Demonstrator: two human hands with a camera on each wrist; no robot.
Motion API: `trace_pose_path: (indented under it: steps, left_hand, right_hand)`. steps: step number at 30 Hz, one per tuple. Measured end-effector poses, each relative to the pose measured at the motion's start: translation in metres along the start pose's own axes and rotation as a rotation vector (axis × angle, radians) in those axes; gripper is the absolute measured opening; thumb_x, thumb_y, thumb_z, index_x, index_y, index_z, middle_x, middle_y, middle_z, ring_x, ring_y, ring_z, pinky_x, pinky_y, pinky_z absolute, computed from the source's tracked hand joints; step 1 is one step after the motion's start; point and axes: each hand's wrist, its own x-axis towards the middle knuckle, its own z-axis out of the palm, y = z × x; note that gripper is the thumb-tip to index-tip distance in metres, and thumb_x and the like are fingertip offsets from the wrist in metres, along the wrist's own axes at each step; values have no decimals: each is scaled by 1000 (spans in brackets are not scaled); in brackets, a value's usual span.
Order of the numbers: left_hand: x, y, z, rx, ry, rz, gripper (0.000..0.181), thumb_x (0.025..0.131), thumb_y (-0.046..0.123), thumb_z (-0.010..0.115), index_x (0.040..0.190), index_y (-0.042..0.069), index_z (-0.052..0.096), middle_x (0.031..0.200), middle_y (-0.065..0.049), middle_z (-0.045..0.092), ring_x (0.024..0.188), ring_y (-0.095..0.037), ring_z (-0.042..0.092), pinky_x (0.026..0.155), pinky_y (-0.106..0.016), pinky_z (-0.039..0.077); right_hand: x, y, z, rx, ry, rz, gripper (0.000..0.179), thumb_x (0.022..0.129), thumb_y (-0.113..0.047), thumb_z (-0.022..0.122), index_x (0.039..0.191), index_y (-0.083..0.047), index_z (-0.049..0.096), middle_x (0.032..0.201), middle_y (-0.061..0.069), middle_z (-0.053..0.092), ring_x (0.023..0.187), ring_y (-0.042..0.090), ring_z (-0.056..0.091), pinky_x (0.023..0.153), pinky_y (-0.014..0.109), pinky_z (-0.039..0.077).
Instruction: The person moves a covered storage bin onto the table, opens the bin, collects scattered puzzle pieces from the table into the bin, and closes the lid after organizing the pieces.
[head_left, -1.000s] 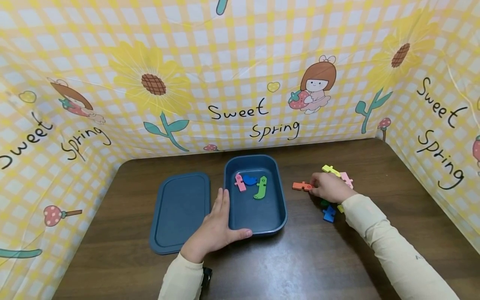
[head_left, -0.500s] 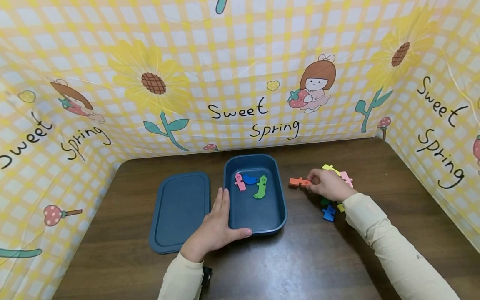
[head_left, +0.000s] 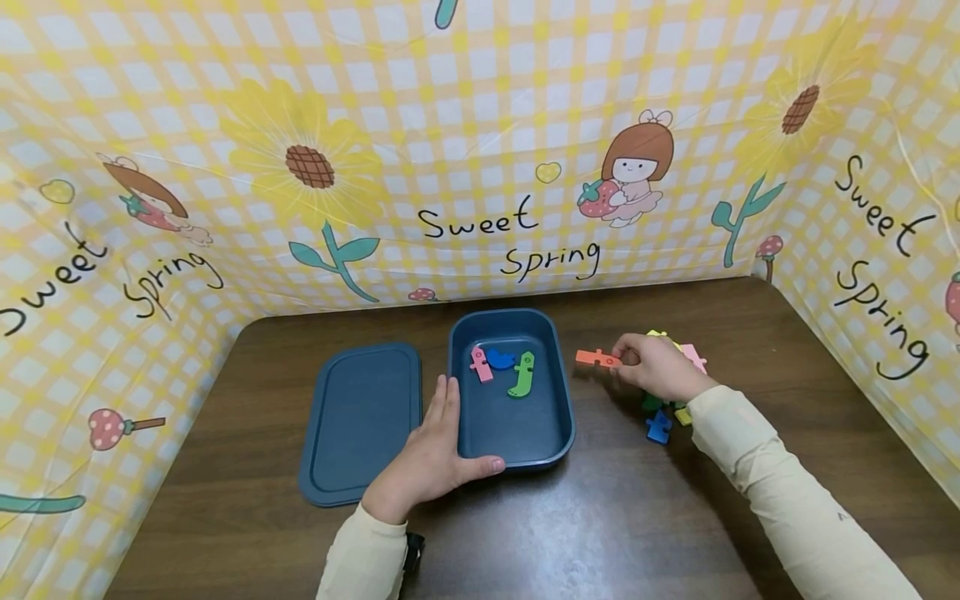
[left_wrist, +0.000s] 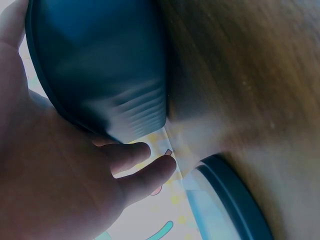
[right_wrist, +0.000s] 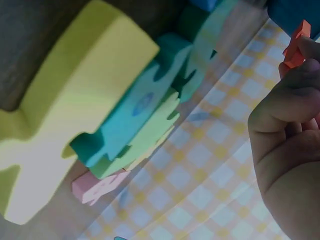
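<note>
My right hand (head_left: 663,367) pinches one end of an orange puzzle piece (head_left: 592,358) between thumb and fingers, to the right of the dark blue box (head_left: 567,400). In the right wrist view the orange piece (right_wrist: 297,45) sticks out past the fingertips. Straight fingers of my left hand (head_left: 420,467) lie along the box's left side, with the thumb at its near edge. Seen from the left wrist, that hand (left_wrist: 60,170) touches the box wall (left_wrist: 115,85). Inside the box are a pink piece (head_left: 481,365), a blue piece (head_left: 500,359) and a green piece (head_left: 522,377).
Under and around the right hand lies a pile of puzzle pieces, among them a blue piece (head_left: 658,427) and a pink piece (head_left: 693,357); the hand covers some. Left of the box, a flat blue lid (head_left: 363,425) rests on the brown table (head_left: 525,542). A patterned cloth (head_left: 465,150) surrounds the table.
The right hand has lifted the orange piece slightly and moved it a little left and away from me, toward the box. My left hand stays put.
</note>
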Motion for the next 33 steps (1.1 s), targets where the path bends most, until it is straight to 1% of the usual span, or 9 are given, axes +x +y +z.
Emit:
trace_pose_path:
  steps: [5,10,16,21,26,33]
  left_hand:
    - [-1,-1,0,0,3,2,132,75,67,79,163,12,-2,168,-7,-11,152,-39,9,110,-70,20]
    - [-1,-1,0,-2,6,4,132,75,66,79,163,11,-2,168,-7,-11,152,-39,9,109,-70,20]
    - [-1,-2,0,-4,6,2,132,75,66,79,163,11,-2,168,-7,-11,151,-39,9,109,-70,21]
    - [-1,-2,1,-5,4,-2,132,75,66,80,163,12,-2,168,-7,-11,152,-39,9,110,-70,20]
    - [0,-1,1,-8,6,1,131,76,65,80,163,12,-2,168,-7,-11,152,-38,10,110,-70,19]
    - [0,-1,0,-7,6,-3,131,76,65,80,163,12,-1,169,-7,-10,151,-40,10,110,-70,20]
  right_hand:
    - [0,-4,-1,5,29,-33,12,93,-8,71,102,-2,66,75,1,59,62,16,50,57,30,41]
    - [-1,-11,-2,2,46,-43,12,93,-10,72,101,-4,67,72,0,56,60,16,48,56,30,39]
    - [-1,-23,-4,8,34,-46,11,94,-12,71,102,-6,67,73,1,55,60,16,49,54,30,39]
    - [0,-32,-3,5,31,-55,11,93,-11,72,101,-7,67,73,0,56,61,16,50,56,30,41]
    - [0,-41,-1,-2,33,-73,12,93,-13,74,101,-8,67,70,-1,55,58,15,48,55,30,40]
    - [1,-48,1,13,0,-69,12,94,-13,72,103,-8,67,69,0,53,56,16,47,52,30,39]
